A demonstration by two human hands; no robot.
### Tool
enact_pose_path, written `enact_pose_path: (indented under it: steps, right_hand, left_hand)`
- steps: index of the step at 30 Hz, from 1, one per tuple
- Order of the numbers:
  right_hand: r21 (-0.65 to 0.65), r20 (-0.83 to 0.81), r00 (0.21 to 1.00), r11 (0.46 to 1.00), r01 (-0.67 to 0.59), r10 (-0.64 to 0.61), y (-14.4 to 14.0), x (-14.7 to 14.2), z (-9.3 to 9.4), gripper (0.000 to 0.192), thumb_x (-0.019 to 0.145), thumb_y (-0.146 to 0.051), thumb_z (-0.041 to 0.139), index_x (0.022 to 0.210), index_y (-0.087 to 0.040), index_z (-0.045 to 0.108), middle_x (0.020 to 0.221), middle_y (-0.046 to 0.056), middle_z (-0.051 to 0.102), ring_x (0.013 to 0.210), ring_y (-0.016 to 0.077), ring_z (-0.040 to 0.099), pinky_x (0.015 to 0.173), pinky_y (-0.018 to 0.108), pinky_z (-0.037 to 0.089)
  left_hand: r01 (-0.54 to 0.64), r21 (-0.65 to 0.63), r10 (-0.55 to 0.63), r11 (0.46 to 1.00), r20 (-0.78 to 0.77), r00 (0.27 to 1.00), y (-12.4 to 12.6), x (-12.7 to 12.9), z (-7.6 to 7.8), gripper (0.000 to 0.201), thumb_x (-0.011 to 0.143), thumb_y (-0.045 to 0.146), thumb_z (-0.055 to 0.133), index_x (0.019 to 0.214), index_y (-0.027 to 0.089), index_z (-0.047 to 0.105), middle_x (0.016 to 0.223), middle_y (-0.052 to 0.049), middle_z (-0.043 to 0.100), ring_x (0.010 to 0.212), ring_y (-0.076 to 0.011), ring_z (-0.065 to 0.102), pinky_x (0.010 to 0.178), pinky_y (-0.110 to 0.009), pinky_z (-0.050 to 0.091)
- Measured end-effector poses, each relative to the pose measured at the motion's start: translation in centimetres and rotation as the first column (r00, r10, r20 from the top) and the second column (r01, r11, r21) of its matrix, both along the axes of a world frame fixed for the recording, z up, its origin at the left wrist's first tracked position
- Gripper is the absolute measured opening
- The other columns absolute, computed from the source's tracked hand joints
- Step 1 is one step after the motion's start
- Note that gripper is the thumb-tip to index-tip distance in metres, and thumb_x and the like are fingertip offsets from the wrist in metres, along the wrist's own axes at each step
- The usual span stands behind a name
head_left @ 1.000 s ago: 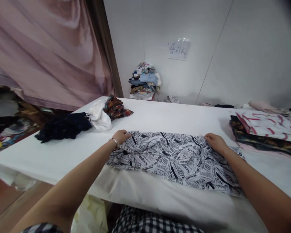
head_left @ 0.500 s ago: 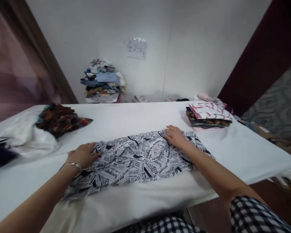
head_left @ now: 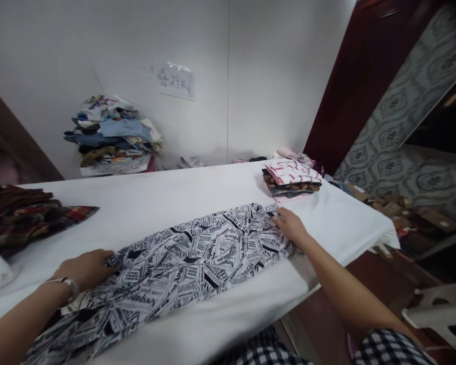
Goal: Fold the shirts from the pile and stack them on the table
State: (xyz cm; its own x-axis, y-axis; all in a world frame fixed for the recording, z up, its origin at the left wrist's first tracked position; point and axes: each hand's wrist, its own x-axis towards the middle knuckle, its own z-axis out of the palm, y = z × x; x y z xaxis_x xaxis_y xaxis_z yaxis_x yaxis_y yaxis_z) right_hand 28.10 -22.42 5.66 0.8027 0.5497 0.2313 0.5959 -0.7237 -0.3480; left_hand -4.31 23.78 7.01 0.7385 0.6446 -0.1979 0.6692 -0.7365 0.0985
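A: Shirt (head_left: 182, 263) with black and white newspaper print lies long and flat on the white table (head_left: 167, 195), near the front edge.

B: Where are the hands?

A: The left hand (head_left: 84, 267) rests on one end of it, fingers bent and loose, pressing down. The right hand (head_left: 291, 226) lies on the other end, fingers mostly flat. I cannot tell if they pinch the cloth.

B: What else is there?

A: A folded stack (head_left: 291, 178) sits just past the right hand. A plaid cloth (head_left: 30, 215) lies far left. A clothes pile (head_left: 112, 134) leans by the wall.
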Motion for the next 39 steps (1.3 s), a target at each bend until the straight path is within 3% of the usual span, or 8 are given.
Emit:
enact_pose_path:
  steps: [4,8,15,26,29,31,35,39]
  right_hand:
    - [-0.249,-0.175,0.934,0.932,0.264,-0.312,-2.0,2.4,0.4,0.067,0.087,-0.057,0.038,0.133,-0.01,0.047,0.126,0.022,0.057,0.117,0.033,0.053,0.093,0.041,0.04]
    - [-0.319,-0.142,0.956,0.926,0.201,-0.257,0.4,1.4,0.0,0.071,0.083,-0.06,0.044,0.136,-0.012,0.04,0.126,0.02,0.056,0.112,0.0309,0.056,0.084,0.036,0.042]
    - [-0.362,-0.049,0.989,0.925,0.113,-0.14,1.6,3.2,0.0,0.025,0.088,-0.026,0.042,0.103,-0.019,0.06,0.107,0.012,0.067,0.1,0.0228,0.061,0.078,0.027,0.04]
    - [-0.334,0.142,0.96,0.902,0.275,-0.24,-0.6,7.7,0.2,0.045,0.088,-0.032,0.044,0.128,-0.011,0.048,0.119,0.022,0.059,0.109,0.0313,0.055,0.086,0.041,0.042]
    - [-0.199,0.264,0.965,0.979,0.044,0.01,1.6,5.4,-0.3,0.046,0.087,-0.03,0.045,0.128,-0.011,0.05,0.129,0.02,0.053,0.12,0.0318,0.047,0.097,0.045,0.039]
    - [-0.101,0.266,0.93,0.967,-0.236,0.254,4.1,2.7,-0.4,0.046,0.088,-0.033,0.043,0.129,-0.014,0.05,0.134,0.017,0.05,0.125,0.0287,0.045,0.103,0.044,0.036]
    - [0.022,0.163,0.786,0.794,-0.607,0.596,9.7,-4.5,-0.2,0.049,0.092,-0.043,0.038,0.137,-0.024,0.045,0.142,0.009,0.045,0.132,0.0247,0.039,0.108,0.043,0.034]
    - [-0.106,0.02,0.667,0.664,-0.74,0.745,13.4,-9.9,-1.4,0.056,0.091,-0.054,0.037,0.14,-0.027,0.042,0.149,0.009,0.036,0.137,0.027,0.031,0.11,0.047,0.028]
  left_hand:
    - [0.065,0.072,-0.058,0.995,-0.094,0.994,0.0,0.0,-0.7,0.036,0.06,0.048,0.043,0.086,0.03,0.06,0.103,0.001,0.072,0.098,-0.0282,0.061,0.081,-0.035,0.039]
    - [0.084,0.094,-0.072,0.992,-0.122,0.99,-0.3,0.0,-0.5,0.027,0.061,0.041,0.041,0.082,0.032,0.057,0.087,0.005,0.074,0.088,-0.0255,0.063,0.078,-0.031,0.039]
    - [0.181,0.221,-0.137,0.958,-0.199,0.97,-2.0,0.3,1.0,0.021,0.067,0.038,0.042,0.085,0.032,0.053,0.081,0.007,0.073,0.091,-0.0251,0.064,0.08,-0.03,0.039]
    - [0.089,-0.079,-0.09,0.993,-0.018,0.996,-5.1,5.5,0.0,0.026,0.074,0.033,0.056,0.099,0.027,0.058,0.096,0.002,0.072,0.094,-0.0207,0.063,0.077,-0.026,0.043]
    - [0.047,-0.09,-0.05,0.995,-0.033,0.998,-5.1,4.6,0.5,0.036,0.069,0.04,0.059,0.1,0.022,0.063,0.099,-0.005,0.072,0.093,-0.0236,0.064,0.077,-0.028,0.046]
    - [0.035,-0.076,-0.04,0.997,-0.075,0.996,-5.5,4.1,1.1,0.046,0.065,0.045,0.06,0.101,0.018,0.066,0.103,-0.011,0.071,0.095,-0.0272,0.064,0.078,-0.031,0.047]
    - [0.014,-0.103,-0.028,0.995,-0.137,0.99,-6.2,3.9,1.8,0.047,0.063,0.048,0.061,0.097,0.016,0.07,0.106,-0.015,0.07,0.096,-0.0302,0.064,0.077,-0.033,0.048]
    - [0.008,-0.152,-0.024,0.988,-0.108,0.994,-6.4,3.3,1.9,0.043,0.069,0.047,0.058,0.101,0.02,0.069,0.105,-0.008,0.071,0.095,-0.0235,0.065,0.077,-0.027,0.048]
